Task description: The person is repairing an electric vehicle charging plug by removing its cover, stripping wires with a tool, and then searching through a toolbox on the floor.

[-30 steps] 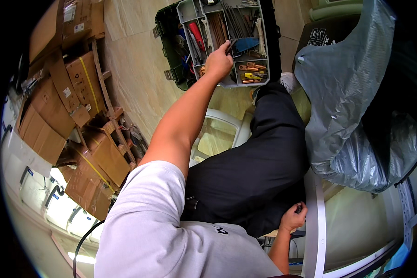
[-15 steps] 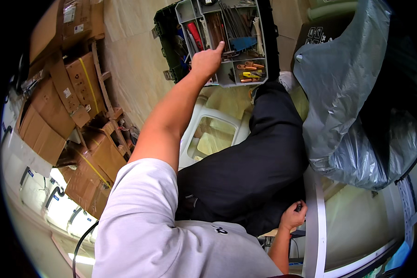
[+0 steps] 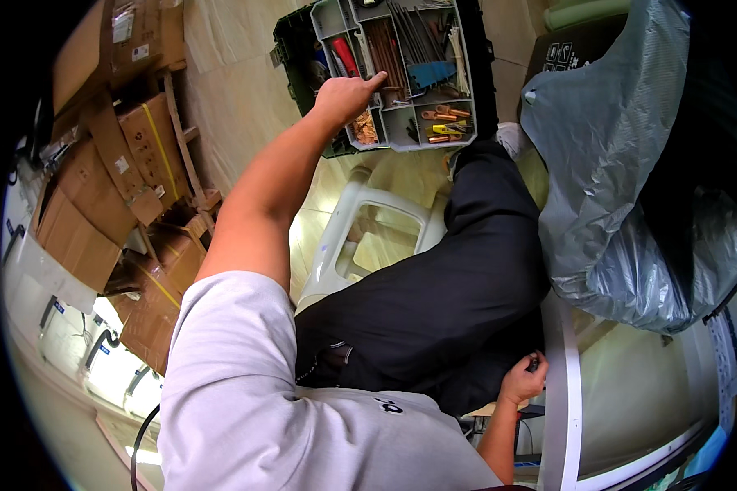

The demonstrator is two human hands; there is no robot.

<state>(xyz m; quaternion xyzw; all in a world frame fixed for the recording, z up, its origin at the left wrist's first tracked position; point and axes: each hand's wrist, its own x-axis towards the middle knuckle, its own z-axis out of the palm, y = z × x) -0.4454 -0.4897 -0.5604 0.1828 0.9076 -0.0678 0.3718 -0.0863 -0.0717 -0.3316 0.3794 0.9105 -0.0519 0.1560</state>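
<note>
- I see the left hand over the grey tray of the toolbox, one finger extended; I cannot tell whether its fingertips meet;
- the right hand, near the white frame, is curled around a small dark object;
- copper lugs and brownish rods lie in separate compartments

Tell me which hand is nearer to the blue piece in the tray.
Left: the left hand is over the grey tray, just left of the blue piece. The right hand is much farther off, low in the picture, beside the white frame.
</note>
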